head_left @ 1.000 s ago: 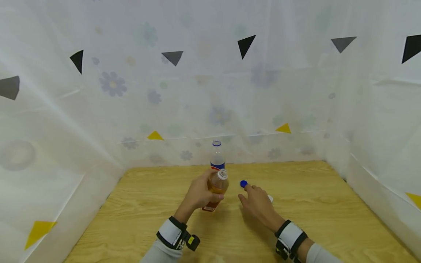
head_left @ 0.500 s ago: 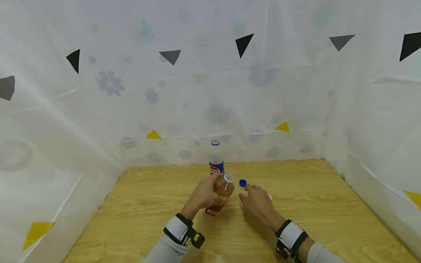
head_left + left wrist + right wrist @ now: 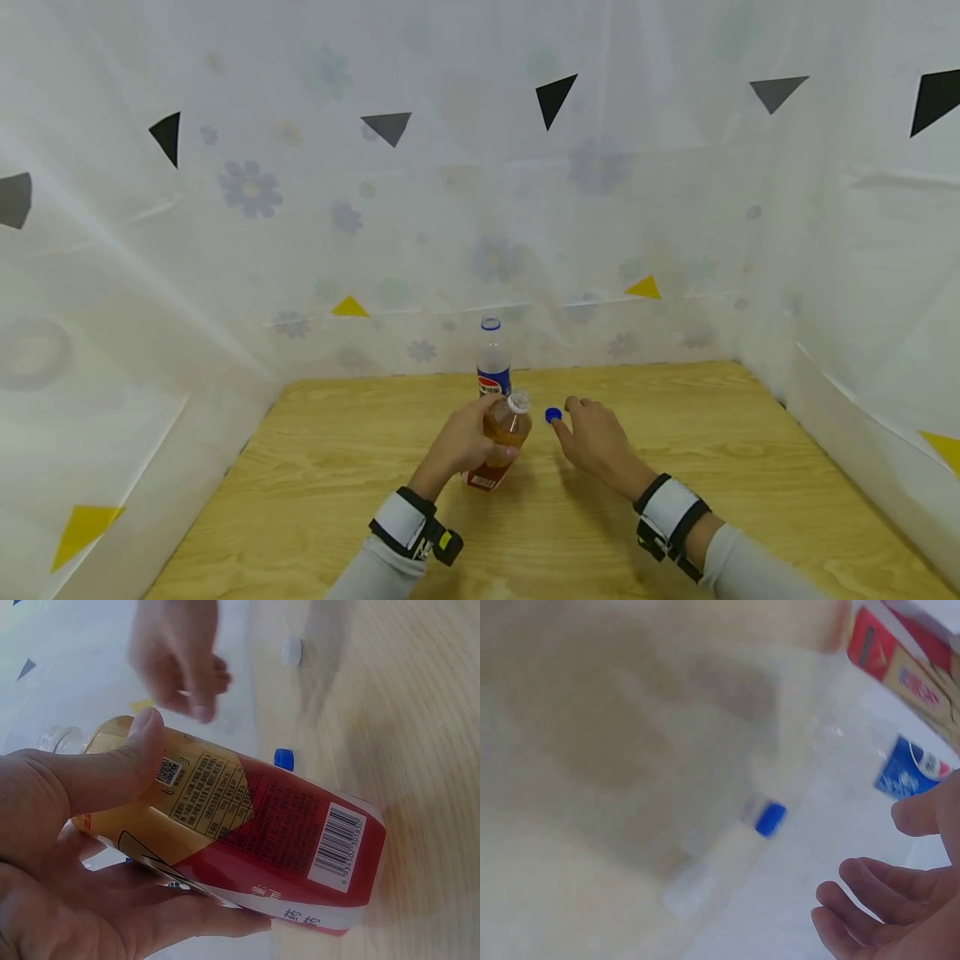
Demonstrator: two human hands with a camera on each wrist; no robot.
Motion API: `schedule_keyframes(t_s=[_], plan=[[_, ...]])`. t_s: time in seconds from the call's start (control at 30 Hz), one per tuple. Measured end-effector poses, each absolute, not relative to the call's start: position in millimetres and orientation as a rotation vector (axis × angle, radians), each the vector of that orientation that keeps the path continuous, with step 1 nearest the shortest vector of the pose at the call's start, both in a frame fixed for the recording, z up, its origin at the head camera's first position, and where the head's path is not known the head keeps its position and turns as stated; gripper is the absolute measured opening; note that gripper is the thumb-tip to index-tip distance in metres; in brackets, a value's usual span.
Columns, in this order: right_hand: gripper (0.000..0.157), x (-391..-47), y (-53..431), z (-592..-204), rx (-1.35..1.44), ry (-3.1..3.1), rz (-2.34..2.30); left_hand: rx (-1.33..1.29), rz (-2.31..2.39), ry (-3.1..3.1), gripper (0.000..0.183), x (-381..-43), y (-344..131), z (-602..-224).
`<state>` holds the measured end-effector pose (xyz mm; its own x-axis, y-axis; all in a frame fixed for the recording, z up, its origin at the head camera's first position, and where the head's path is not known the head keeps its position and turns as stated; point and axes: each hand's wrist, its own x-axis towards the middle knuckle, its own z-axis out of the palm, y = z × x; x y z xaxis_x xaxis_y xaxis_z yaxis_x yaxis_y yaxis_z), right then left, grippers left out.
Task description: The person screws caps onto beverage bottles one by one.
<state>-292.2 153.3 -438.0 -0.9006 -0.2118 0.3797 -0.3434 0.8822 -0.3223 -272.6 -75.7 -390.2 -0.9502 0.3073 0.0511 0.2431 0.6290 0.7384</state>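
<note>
My left hand [image 3: 467, 440] grips a bottle of amber drink with a red lower label [image 3: 247, 817], thumb on one side and fingers round the other. Its white neck is uncapped and leans a little right. Right behind it stands a clear bottle with a blue label [image 3: 493, 367] and an uncapped, blue-ringed mouth, partly hidden. Over the table, my right hand [image 3: 597, 442] has loosely bent, spread fingers and holds nothing. By its thumb in the head view lies a blue cap [image 3: 553, 415]; the right wrist view shows this blue cap [image 3: 770, 819] apart from the fingers.
A white cap [image 3: 292, 651] lies on the wooden table [image 3: 360, 450], hidden behind my right hand in the head view. Pale flower-patterned sheeting [image 3: 465, 208] with black, grey and yellow triangles surrounds the table at the back and sides.
The bottle in my left hand has shifted slightly right and now leans that way. My right hand has moved up a little beside the blue cap and now covers the white cap.
</note>
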Motion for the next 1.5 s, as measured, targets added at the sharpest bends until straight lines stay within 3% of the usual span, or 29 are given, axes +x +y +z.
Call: schedule_keyframes(t_s=[0.4, 0.8, 1.1, 1.5], plan=[[0.038, -319, 178, -363, 0.361, -2.606, 0.563, 0.460, 1.211, 2.773, 0.078, -270, -77, -388], [0.038, -319, 197, -410, 0.338, -2.797, 0.562, 0.441, 1.240, 2.759, 0.078, -270, -76, -390], [0.048, -309, 200, -436, 0.320, -3.048, 0.558, 0.433, 1.235, 2.762, 0.078, -270, -74, -388], [0.003, -311, 202, -451, 0.372, -3.090, 0.525, 0.431, 1.218, 2.768, 0.078, -270, -73, -387]])
